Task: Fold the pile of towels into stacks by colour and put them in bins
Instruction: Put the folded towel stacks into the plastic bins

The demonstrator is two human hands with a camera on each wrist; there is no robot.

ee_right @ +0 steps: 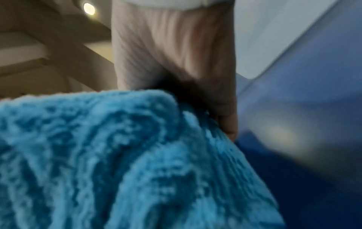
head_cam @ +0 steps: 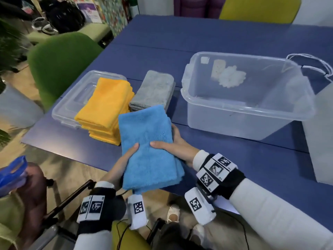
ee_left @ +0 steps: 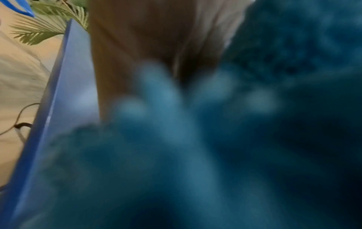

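Up close, the left hand (head_cam: 126, 159) has its thumb pressed on top of the blue towel stack (head_cam: 149, 150) with the fingers curled underneath, out of sight in the head view; the left wrist view is too blurred to show them. Opposite, the right hand (head_cam: 173, 143) grips the stack's other side, thumb on top, fingers (ee_right: 227, 117) wrapped under the plush blue edge. Held between both hands, the folded stack hangs over the near edge of the blue worktop (head_cam: 234, 159). Just beyond it, orange folded towels (head_cam: 106, 109) lie partly on a clear lid (head_cam: 72, 103) near the left edge, with grey folded towels (head_cam: 155, 89) just beside them. Toward the right side stands 1 clear bin (head_cam: 243, 98).
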